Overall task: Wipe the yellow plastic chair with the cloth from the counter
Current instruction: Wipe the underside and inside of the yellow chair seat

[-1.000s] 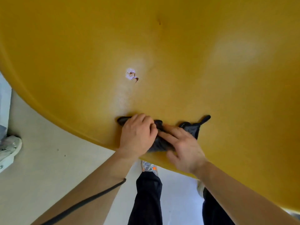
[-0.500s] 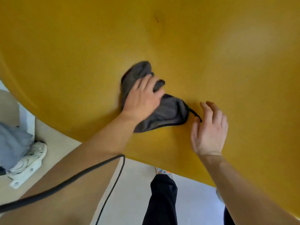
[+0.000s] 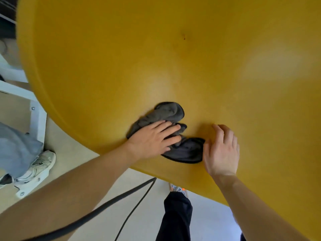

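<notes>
A grey cloth (image 3: 166,119) was pressed flat on the yellow chair (image 3: 173,58) near its front edge by the left hand (image 3: 152,139), fingers straight — the right hand (image 3: 221,152) rested alongside, fingers loosely bent, holding nothing.

The left hand (image 3: 149,141) hides the middle of the cloth (image 3: 185,152).

Legible text, labels, brands, numbers: none found on the yellow chair (image 3: 173,66), the grey cloth (image 3: 166,113) or the white shoe (image 3: 40,165).

Pale beige smooth floor (image 3: 74,153) lay in soft daylight, white flat-panel furniture frame (image 3: 37,119) stood at left, worn white sneaker (image 3: 40,164) rested near it under grey-blue fabric (image 3: 15,150)
</notes>
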The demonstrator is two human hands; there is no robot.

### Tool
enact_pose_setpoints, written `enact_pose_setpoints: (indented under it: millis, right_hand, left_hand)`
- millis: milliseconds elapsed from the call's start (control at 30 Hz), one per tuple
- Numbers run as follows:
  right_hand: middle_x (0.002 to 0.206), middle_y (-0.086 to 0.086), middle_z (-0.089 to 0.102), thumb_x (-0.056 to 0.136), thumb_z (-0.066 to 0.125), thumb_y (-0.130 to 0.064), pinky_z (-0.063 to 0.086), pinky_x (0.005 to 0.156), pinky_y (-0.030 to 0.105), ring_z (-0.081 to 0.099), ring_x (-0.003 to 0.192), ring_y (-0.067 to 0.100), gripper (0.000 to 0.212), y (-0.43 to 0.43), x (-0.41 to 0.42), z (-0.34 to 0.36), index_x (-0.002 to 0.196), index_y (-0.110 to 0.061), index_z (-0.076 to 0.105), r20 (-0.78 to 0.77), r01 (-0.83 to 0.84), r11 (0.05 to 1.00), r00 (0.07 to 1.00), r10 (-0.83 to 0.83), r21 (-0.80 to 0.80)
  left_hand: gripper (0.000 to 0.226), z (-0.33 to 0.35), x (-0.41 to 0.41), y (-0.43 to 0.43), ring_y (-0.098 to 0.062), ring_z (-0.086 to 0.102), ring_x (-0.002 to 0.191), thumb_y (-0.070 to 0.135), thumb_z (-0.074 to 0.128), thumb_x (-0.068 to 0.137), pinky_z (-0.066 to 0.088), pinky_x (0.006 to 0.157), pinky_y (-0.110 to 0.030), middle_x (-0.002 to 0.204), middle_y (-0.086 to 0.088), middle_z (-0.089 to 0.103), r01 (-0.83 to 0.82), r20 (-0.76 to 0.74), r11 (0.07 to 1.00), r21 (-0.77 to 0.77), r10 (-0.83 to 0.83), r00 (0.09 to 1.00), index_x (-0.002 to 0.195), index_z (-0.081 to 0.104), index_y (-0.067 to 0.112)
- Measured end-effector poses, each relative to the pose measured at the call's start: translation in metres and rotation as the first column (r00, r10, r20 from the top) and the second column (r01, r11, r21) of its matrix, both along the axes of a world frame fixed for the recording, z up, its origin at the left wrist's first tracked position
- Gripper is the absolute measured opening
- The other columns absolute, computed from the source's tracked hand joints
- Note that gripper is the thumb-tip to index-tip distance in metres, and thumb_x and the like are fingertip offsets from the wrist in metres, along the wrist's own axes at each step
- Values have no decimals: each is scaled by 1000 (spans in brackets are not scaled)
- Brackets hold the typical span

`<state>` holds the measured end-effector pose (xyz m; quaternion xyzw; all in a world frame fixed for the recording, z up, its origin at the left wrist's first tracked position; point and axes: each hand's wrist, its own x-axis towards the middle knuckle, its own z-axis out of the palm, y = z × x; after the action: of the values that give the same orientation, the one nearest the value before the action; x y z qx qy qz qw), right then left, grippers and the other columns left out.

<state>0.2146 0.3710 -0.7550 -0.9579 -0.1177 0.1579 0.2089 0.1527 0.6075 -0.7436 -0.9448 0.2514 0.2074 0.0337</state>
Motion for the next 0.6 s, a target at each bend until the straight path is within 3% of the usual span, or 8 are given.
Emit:
enact_pose_setpoints:
  millis: [67, 200, 333, 400, 467, 600]
  right_hand:
    - [131, 16, 53, 86, 45, -25, 46, 86, 49, 53, 109, 41, 52, 1, -12, 4, 135, -7, 52, -45, 4, 1000, 999, -5, -18]
    - [148, 14, 43, 87, 51, -27, 45, 99, 51, 46, 127, 39, 65, 28, -35, 20, 149, -11, 37, -238, -105, 990, 968, 80, -98]
    - [156, 10, 35, 88, 53, -30, 38, 110, 47, 38, 138, 34, 73, 65, -49, 40, 155, -13, 28, -365, -290, 955, 897, 249, -60]
    - [152, 9, 37, 90, 52, -27, 39, 107, 45, 41, 134, 33, 67, 78, -49, 47, 152, -13, 33, -391, -322, 947, 871, 296, -1]
    - [146, 12, 40, 88, 49, -26, 43, 103, 46, 44, 128, 36, 61, 83, -43, 50, 147, -12, 40, -377, -322, 946, 871, 315, 47]
    - [132, 18, 47, 88, 47, -24, 50, 91, 49, 50, 115, 41, 49, 77, -29, 50, 134, -7, 52, -282, -300, 949, 906, 316, 98]
  left_hand:
    - [45, 17, 15, 31, -37, 35, 140, 40, 49, 101, 25, 119, -48, 157, -14, 35, -2, 22, 995, 99, 0, 1000, 144, 40, 25]
    - [43, 72, 57, 101, -45, 25, 143, 30, 40, 102, 15, 121, -52, 158, -18, 29, -299, 271, 882, 365, 207, 940, 144, 39, 26]
    - [37, 113, 70, 120, -45, 36, 136, 24, 50, 94, 23, 117, -54, 144, -21, 43, -511, 448, 785, 350, 339, 827, 131, 50, 20]
    - [37, 104, 43, 94, -43, 44, 126, 29, 59, 88, 34, 103, -53, 133, -18, 50, -589, 409, 747, 308, 455, 791, 123, 53, 20]
    - [38, 84, -2, 50, -39, 49, 113, 40, 64, 83, 37, 89, -50, 122, -13, 53, -620, 280, 739, 264, 556, 782, 116, 55, 25]
    - [35, 63, -70, -9, -34, 50, 108, 45, 53, 90, 38, 84, -46, 121, -10, 55, -467, -15, 877, 116, 471, 882, 123, 53, 32]
